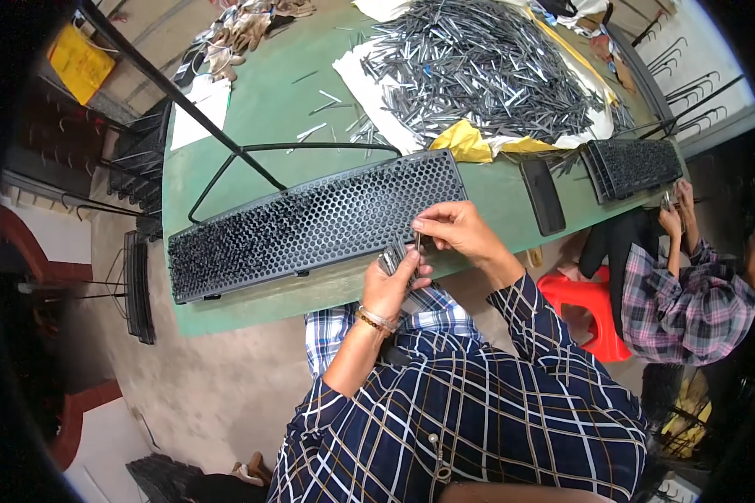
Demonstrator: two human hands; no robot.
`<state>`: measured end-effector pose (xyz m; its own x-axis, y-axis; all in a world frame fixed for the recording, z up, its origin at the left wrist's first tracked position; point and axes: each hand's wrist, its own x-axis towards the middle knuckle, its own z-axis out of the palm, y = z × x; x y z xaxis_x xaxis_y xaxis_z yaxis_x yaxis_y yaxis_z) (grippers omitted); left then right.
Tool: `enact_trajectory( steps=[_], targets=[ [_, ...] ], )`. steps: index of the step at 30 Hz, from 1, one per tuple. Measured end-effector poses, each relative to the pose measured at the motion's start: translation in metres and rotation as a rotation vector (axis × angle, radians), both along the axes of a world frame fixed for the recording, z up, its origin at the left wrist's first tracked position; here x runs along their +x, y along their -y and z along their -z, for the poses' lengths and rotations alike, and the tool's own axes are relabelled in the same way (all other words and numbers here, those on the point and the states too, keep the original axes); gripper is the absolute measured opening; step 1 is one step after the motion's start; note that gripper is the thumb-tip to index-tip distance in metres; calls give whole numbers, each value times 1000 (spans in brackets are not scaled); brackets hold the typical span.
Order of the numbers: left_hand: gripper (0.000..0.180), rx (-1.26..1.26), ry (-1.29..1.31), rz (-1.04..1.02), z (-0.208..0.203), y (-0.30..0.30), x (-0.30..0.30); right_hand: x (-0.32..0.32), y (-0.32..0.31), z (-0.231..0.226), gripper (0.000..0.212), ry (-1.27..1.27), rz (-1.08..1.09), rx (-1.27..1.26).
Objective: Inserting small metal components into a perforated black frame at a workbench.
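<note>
My left hand point(382, 292) is closed around a bundle of thin, dark metal strips point(390, 257) and wears bracelets at the wrist. Just above that bundle, my right hand point(464, 232) pinches one slim strip between thumb and fingers. Both hands are at the near right edge of a long black perforated tray point(377, 201), which lies slanted on the green table point(281, 63). Many of the tray's holes on the left are filled with upright dark pieces; those towards the right look open. A large heap of similar strips point(478, 71) lies beyond on white and yellow sheeting.
A black phone point(543, 197) lies right of the tray. A black rod frame point(184, 101) crosses the left side. At right, a person in a plaid shirt point(688, 298) works at another black tray point(637, 166), beside a red stool point(600, 314). Loose strips point(323, 105) lie scattered.
</note>
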<state>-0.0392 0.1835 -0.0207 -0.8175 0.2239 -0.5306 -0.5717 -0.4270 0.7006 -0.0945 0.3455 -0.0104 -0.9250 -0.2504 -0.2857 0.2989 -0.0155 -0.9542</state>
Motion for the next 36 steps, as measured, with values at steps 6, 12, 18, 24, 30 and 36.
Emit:
enact_trajectory(
  steps=[6,12,18,24,30,36],
  targets=[
    [16,-78,-54,38,1,-5,-5,-6,-4,-5,17,-123,20,70],
    [17,23,37,64,10,-4,-3,-21,-9,-18,17,-285,211,108],
    [19,154,124,103,9,-8,-2,-64,-19,-7,12,-741,448,427],
    [19,215,190,62,9,-7,-1,-75,-17,14,11,-892,422,548],
    [20,205,194,102,12,-6,1,-73,-15,17,10,-1054,389,639],
    [24,182,177,132,9,-6,2,-70,-15,25,11,-1042,265,689]
  ],
)
